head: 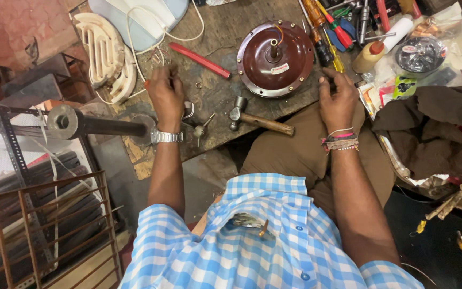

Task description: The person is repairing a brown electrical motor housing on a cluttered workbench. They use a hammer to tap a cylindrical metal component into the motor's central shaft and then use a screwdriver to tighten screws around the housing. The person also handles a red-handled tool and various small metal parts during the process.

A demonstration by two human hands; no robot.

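Head: glue bottle (372, 53) nr screwdrivers (327, 32)

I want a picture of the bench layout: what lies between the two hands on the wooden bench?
In the head view, a hammer with a wooden handle lies on the bench between the left hand and right hand.

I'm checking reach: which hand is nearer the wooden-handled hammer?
Left. The left hand is just left of the wooden-handled hammer head; the right hand is farther, beyond its handle end.
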